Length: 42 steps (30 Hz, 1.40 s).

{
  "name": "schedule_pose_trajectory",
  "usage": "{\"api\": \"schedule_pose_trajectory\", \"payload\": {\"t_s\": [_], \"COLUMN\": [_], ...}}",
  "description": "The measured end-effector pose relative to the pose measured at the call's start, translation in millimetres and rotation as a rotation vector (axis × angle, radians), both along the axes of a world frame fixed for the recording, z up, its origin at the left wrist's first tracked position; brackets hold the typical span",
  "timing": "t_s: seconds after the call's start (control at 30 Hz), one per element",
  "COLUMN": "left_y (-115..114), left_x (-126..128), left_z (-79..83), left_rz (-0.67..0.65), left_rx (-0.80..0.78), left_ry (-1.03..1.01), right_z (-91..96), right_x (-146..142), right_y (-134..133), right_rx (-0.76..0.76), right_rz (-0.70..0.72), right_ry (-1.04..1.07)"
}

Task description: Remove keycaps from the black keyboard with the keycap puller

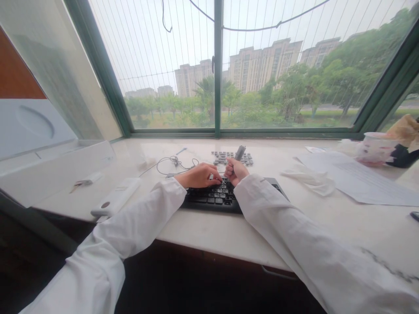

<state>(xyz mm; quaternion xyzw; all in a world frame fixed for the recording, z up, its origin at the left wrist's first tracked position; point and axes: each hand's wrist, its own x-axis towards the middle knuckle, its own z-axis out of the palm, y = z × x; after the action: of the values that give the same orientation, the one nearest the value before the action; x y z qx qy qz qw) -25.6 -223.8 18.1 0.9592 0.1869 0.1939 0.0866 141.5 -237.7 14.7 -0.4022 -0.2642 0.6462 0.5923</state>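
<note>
A black keyboard (212, 197) lies on the white marble sill (209, 231), with several of its upper keys gone and bare spots showing. My right hand (236, 171) is a fist around a grey tool handle (240, 152), possibly a keycap puller, and its lower end is hidden in my fingers. My left hand (199, 175) curls over the keyboard's top row, fingertips close to my right hand. Anything between those fingertips is too small to tell. Several loose black keycaps (232, 158) sit in rows just beyond the keyboard.
A tangled white cable (173, 164) lies left of the keycaps, beside a white oblong device (116, 196) and a small set of keys (84, 181). Right stand crumpled white cloth (309, 182), printed paper (356, 176) and a patterned cup (376, 148). A green-framed window (216, 65) runs behind.
</note>
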Motion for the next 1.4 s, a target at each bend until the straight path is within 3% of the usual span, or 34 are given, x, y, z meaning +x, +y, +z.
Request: {"api": "schedule_pose_trajectory", "payload": {"t_s": [0.13,0.4,0.6,0.77,1.1,1.4], "left_y": [0,4,6,5,7,9], "left_x": [1,1,0,0,-1,-2], "left_z": [-0.7,-3.9,-6.3,-5.6,-7.2,-9.4], "left_rz": [0.011,-0.046,0.01,0.029,0.041,0.079], "left_rx": [0.031,0.087,-0.03,-0.083,-0.172,-0.258], "left_ry": [0.012,0.013,-0.038,-0.059,-0.079,-0.105], "right_z": [-2.6,-11.4,-8.3,-8.7,-15.8,-26.4], "right_x": [-4,-15,-9,-5,-15,-24], "right_y": [2,-3,-3,-2,-2,0], "right_rx": [0.046,0.297,0.165,0.068,0.16,0.351], "right_rz": [-0.014,-0.015,-0.036,-0.019,-0.108,-0.192], "right_ry": [-0.027,-0.253,-0.052,-0.034,-0.024,-0.304]}}
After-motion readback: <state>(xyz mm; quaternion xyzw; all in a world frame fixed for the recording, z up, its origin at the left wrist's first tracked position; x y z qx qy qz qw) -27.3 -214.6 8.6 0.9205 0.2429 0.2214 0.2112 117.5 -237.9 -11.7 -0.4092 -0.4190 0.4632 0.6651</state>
